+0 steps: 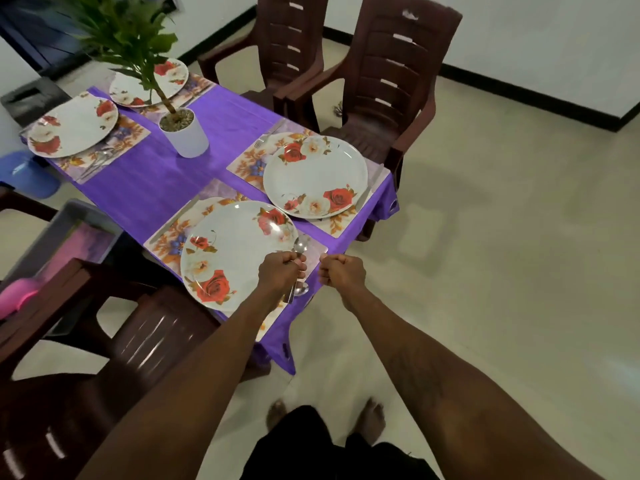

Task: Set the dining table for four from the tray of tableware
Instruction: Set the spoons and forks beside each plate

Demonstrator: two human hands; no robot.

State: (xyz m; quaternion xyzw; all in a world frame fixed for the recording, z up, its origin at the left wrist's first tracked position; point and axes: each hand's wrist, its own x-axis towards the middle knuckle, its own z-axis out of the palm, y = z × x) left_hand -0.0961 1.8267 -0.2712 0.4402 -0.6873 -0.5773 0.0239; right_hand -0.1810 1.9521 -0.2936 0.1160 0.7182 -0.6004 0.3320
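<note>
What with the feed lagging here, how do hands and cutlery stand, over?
Left hand grips shiny metal spoons beside nearest round white rose-patterned plate. Right hand curled, nothing seen in it. No obstruction seen.

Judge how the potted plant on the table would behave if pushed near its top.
Likely top-heavy: the leafy plant rises far above its small white pot, so it may tip. Pebbles in the pot probably add steadying weight. The tablecloth might bunch.

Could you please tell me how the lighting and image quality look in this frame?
Head view: glare streaks the nearest plate and the glossy chair at lower left; a soft shadow lies on the floor right of the table; the wide lens stretches the forearms; the spoons in the left hand look slightly soft.
</note>
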